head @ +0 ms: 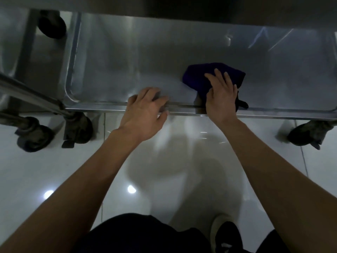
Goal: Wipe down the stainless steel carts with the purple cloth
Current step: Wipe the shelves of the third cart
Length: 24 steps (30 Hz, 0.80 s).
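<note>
Head view: right hand point(221, 94), fingers spread flat, presses cloth point(204, 70) on cart point(127, 52); left hand point(145, 108), loosely open, steadies rim. Overlapping strokes would cover best.

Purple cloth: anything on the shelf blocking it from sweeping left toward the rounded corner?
Nothing visible does. The right hand presses the purple cloth on bare shelf; the left hand rests only on the near rim.

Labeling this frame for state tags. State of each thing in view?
Purple cloth: bunched, lying on the shelf, pressed under right hand.
Right hand: fingers straight, flat on cloth.
Left hand: resting on shelf's front rim, fingers relaxed.
Stainless steel cart shelf: bare, reflective.
Dark caster wheels: standing on the floor.
</note>
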### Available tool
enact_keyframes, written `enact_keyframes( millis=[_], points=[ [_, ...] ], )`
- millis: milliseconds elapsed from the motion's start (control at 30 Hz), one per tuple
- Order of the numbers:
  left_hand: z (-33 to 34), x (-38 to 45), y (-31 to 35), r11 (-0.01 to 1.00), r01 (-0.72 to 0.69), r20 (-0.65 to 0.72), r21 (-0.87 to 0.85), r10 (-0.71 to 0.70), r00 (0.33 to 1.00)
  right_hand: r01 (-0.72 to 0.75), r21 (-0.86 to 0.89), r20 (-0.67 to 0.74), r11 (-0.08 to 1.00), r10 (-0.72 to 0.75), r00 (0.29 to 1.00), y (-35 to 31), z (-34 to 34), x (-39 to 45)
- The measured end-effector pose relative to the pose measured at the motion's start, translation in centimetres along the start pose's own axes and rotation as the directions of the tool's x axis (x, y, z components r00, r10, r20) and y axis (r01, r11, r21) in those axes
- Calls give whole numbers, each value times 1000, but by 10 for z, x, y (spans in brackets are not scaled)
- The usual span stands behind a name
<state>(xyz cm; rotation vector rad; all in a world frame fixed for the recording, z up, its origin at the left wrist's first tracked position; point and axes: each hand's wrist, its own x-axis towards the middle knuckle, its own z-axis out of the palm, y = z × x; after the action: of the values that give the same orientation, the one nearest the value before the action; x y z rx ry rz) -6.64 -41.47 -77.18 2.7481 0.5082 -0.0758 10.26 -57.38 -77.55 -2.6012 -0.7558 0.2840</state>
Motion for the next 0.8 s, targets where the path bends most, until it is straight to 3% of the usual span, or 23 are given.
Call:
enact_keyframes(
  millis=[200,333,567,800],
  points=[
    [-28,-20,-65,970,236,-131,55,-227,965,107,-31,36,994,-106,994,-60,33,14],
    [-38,-34,-95,933,353,-140,74,-340,930,211,-68,89,975,-204,975,-103,58,24],
    [-35,-45,-112,929,355,-119,103,-343,932,372,-131,190,919,-345,919,-182,101,55],
    [-30,-46,-118,934,334,-118,126,-320,940,522,-100,341,847,-463,818,-251,132,82]
  ],
)
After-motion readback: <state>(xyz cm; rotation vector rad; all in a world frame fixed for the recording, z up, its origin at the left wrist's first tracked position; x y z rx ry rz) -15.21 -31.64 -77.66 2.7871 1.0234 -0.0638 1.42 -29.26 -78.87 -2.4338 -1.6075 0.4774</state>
